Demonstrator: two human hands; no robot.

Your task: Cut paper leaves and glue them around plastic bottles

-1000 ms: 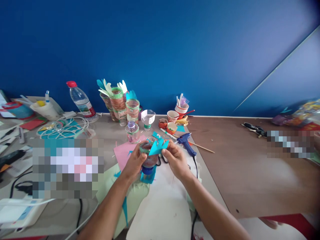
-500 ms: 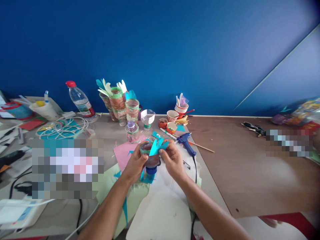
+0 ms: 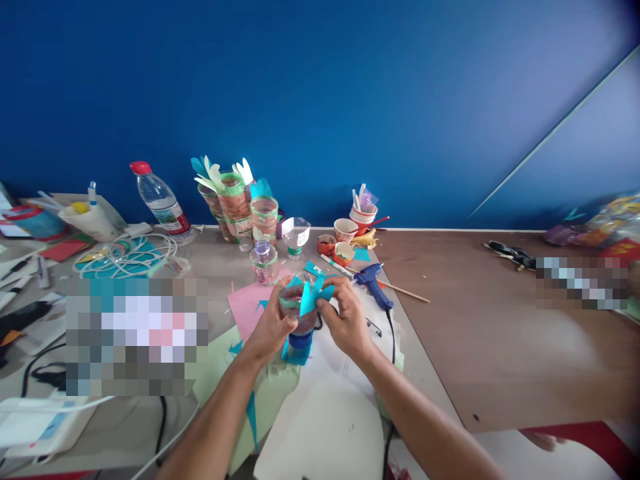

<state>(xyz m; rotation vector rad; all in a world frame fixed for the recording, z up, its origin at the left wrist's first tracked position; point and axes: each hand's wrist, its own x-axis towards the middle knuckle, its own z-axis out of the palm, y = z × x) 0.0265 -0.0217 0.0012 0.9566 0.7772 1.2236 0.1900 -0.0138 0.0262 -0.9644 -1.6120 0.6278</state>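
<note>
My left hand (image 3: 273,327) is wrapped round a cut plastic bottle (image 3: 291,305) with a green rim, a brownish body and a dark blue cap pointing down. My right hand (image 3: 347,321) pinches a blue paper cutout (image 3: 309,299) with petal-like points, which lies against the rim on the right side of the bottle. Under the bottle is another piece of blue paper (image 3: 297,356). To the right of my right hand rests a blue glue gun (image 3: 370,285), its black cord running down the white sheet (image 3: 325,427).
Behind stand several painted bottle cups (image 3: 264,217) with paper leaves, a small bottle (image 3: 264,265) and paper cups (image 3: 345,231). A red-capped bottle (image 3: 163,203) and coiled white cable (image 3: 125,257) are at left. A wooden stick (image 3: 407,295) lies at right. Another person's hand (image 3: 543,440) shows at lower right.
The blue cutout has turned slightly at the rim, with its points now more upright. Both hands stay in nearly the same place, holding the same things.
</note>
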